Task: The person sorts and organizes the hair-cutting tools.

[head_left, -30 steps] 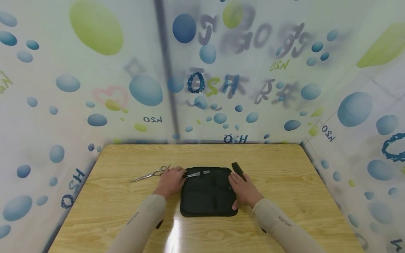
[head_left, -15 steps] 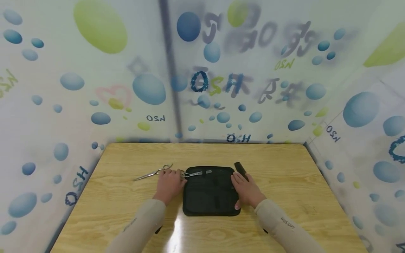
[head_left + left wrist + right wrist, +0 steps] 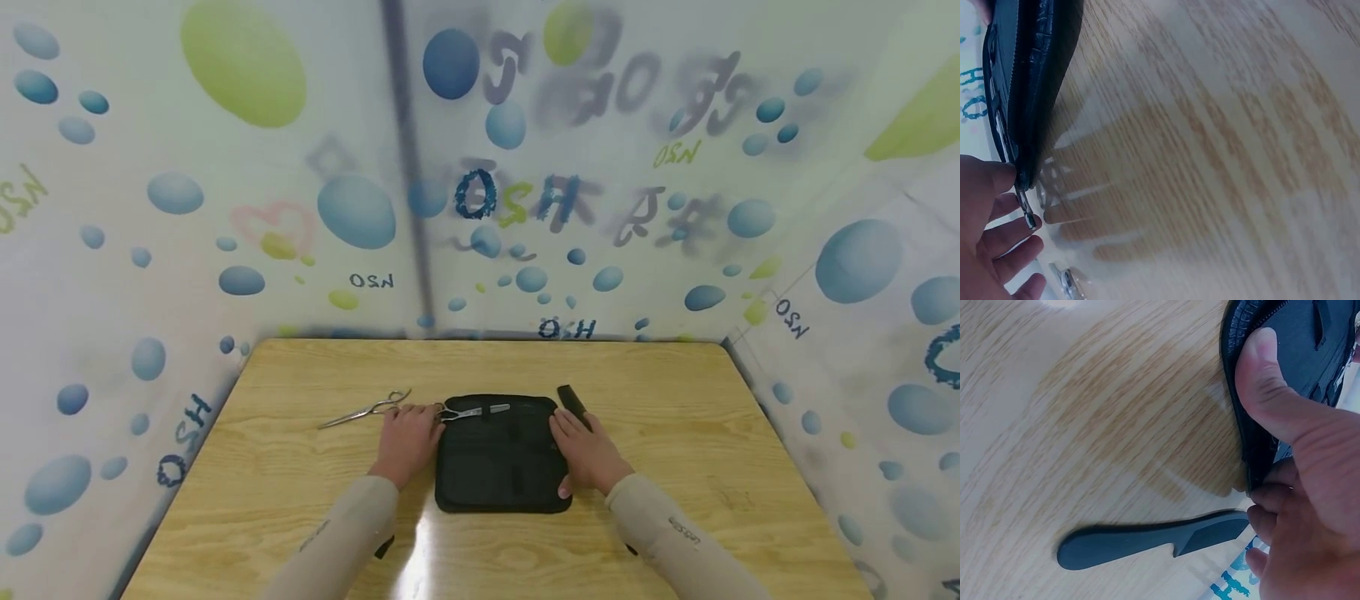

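An unzipped black case (image 3: 480, 483) lies flat on the wooden table. Slim silver thinning scissors (image 3: 468, 412) lie across its upper part, their blade through a black elastic loop (image 3: 486, 410). My left hand (image 3: 408, 437) is at the case's upper left, pinching the scissors' handle end (image 3: 1029, 215) between thumb and fingers. My right hand (image 3: 588, 450) grips the right edge of the case, the thumb (image 3: 1263, 375) on top and the fingers along the side. A second pair of silver scissors (image 3: 363, 412) lies just left of my left hand, its handles partly hidden.
A black handled comb (image 3: 572, 402) lies on the table (image 3: 697, 467) beside my right hand. Bubble-patterned curtains (image 3: 225, 167) stand at the table's back and sides. Another elastic strap (image 3: 1321, 325) crosses the case's interior.
The thinning scissors have slid slightly right, more of their tip showing past the loop. My left hand backs off a little, then follows right. My right hand stays on the case.
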`<action>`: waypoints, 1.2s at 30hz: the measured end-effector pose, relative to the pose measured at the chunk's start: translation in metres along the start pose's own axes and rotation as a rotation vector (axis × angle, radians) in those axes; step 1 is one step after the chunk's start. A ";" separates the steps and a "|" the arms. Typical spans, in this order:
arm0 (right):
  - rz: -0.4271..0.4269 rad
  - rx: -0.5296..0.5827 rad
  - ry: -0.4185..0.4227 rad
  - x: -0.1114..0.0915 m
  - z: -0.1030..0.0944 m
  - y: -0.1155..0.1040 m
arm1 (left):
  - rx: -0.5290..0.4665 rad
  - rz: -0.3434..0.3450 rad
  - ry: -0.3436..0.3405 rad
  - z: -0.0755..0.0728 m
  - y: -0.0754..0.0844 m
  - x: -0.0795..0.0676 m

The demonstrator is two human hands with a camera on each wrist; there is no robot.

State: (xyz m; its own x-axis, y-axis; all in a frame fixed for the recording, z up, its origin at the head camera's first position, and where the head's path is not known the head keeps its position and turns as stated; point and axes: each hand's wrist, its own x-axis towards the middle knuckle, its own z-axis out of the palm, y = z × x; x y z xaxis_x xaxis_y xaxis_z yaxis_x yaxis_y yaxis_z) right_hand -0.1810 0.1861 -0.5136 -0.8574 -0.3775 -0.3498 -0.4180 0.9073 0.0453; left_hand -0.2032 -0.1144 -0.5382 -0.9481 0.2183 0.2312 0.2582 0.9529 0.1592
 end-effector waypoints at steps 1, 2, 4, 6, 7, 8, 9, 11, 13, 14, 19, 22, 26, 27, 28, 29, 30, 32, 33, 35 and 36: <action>0.000 0.001 0.000 0.000 0.000 0.000 | -0.007 -0.001 0.002 0.001 0.000 0.000; 0.000 0.004 0.001 0.000 0.000 0.000 | -0.009 0.000 0.006 0.002 0.001 0.001; 0.001 0.011 -0.004 0.000 0.001 0.001 | -0.012 0.001 0.013 0.004 0.001 0.002; 0.005 0.010 -0.012 0.001 0.002 0.002 | -0.022 -0.002 0.013 0.007 0.002 0.004; 0.005 0.011 -0.020 0.001 0.002 0.002 | -0.023 -0.003 0.013 0.008 0.002 0.004; 0.005 0.012 -0.021 0.002 0.002 0.002 | -0.027 -0.005 0.013 0.009 0.003 0.005; 0.006 0.011 -0.023 0.002 0.002 0.002 | -0.033 -0.010 0.009 0.010 0.003 0.005; 0.006 0.005 -0.024 0.002 0.003 0.002 | -0.040 -0.015 0.003 0.011 0.004 0.006; 0.005 0.006 -0.020 0.002 0.002 0.002 | -0.037 -0.014 0.005 0.011 0.004 0.006; 0.006 0.005 -0.015 0.002 0.002 0.002 | -0.039 -0.013 0.002 0.012 0.004 0.006; 0.003 0.001 -0.010 -0.001 0.001 0.000 | -0.040 -0.001 0.008 0.013 0.004 0.007; 0.003 0.002 -0.008 -0.001 0.002 0.000 | -0.046 -0.005 0.009 0.014 0.004 0.007; 0.004 0.000 -0.003 -0.001 0.003 0.000 | -0.041 -0.020 -0.002 0.014 0.005 0.007; 0.004 -0.001 -0.002 0.000 0.004 0.000 | -0.039 -0.026 -0.002 0.013 0.006 0.007; 0.003 -0.002 -0.001 0.000 0.004 0.000 | -0.037 -0.033 -0.004 0.013 0.007 0.007; 0.003 -0.005 0.000 0.001 0.004 0.000 | -0.032 -0.039 -0.006 0.013 0.007 0.007; 0.001 -0.005 0.001 0.001 0.005 0.000 | -0.028 -0.044 -0.007 0.013 0.008 0.008; -0.002 -0.011 -0.005 0.002 0.003 0.000 | -0.027 -0.055 -0.007 0.013 0.009 0.008; -0.004 -0.014 -0.007 0.002 0.003 0.000 | -0.028 -0.056 -0.003 0.013 0.010 0.008; -0.004 -0.019 -0.008 0.001 0.001 0.000 | -0.032 -0.060 -0.002 0.013 0.010 0.009; -0.004 -0.019 -0.008 0.001 0.000 -0.001 | -0.035 -0.061 -0.001 0.013 0.010 0.009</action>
State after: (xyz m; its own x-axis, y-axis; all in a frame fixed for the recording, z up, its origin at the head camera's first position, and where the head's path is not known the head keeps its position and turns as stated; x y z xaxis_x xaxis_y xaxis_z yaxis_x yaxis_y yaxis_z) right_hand -0.1816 0.1850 -0.5136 -0.8533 -0.3794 -0.3578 -0.4269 0.9022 0.0615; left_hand -0.2113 -0.1005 -0.5472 -0.9624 0.1607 0.2189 0.2066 0.9564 0.2062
